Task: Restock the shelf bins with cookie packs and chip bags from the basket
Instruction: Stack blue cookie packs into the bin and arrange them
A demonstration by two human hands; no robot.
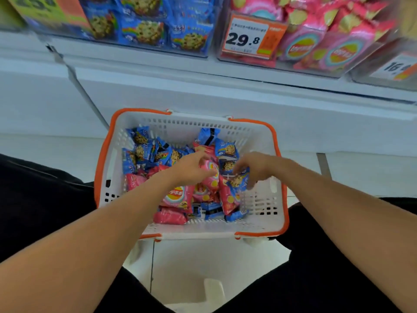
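A white basket with an orange rim stands on the floor between my knees. It holds several blue cookie packs and pink chip bags. My left hand is inside the basket and grips a pink chip bag in the middle of the pile. Just right of it, my right hand curls its fingers round a blue cookie pack. Above, a clear shelf bin holds blue cookie packs. A second bin to its right holds pink chip bags.
An orange price tag reading 29.8 hangs on the chip bin's front. Another bin with a price tag sits at far right, and a green and orange box at top left. The white shelf base rises behind the basket.
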